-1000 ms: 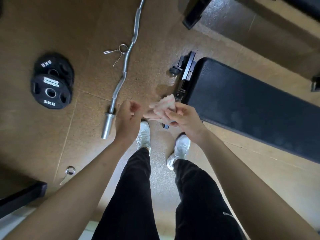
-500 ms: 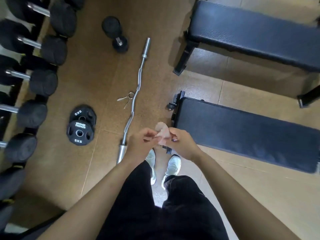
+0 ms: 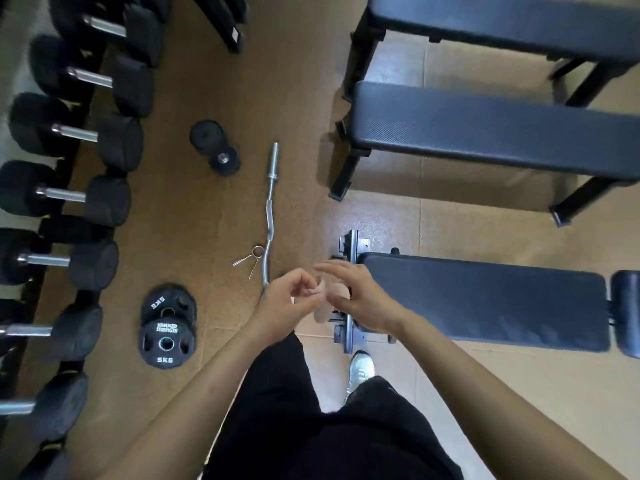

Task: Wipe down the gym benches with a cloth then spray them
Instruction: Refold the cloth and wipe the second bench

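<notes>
Fingers of my left hand [image 3: 289, 304] pinch the cloth [image 3: 321, 289]; right hand [image 3: 363, 299] is spread. The cloth looks soft and light, so I'd bunch it mid-fold.

On my feed, the left forearm [image 3: 194, 393] and right forearm [image 3: 485, 382] were bare all the way from the picture's edge to the left hand [image 3: 287, 299] and right hand [image 3: 360, 296]. Below both hands hung loose black trousers [image 3: 311, 427], matte, with soft folds in the cloth. Just under the right hand I saw one white shoe [image 3: 360, 370], its toe pale and faintly shiny, its heel end covered by the trouser hem. The other foot was hidden from me.
</notes>
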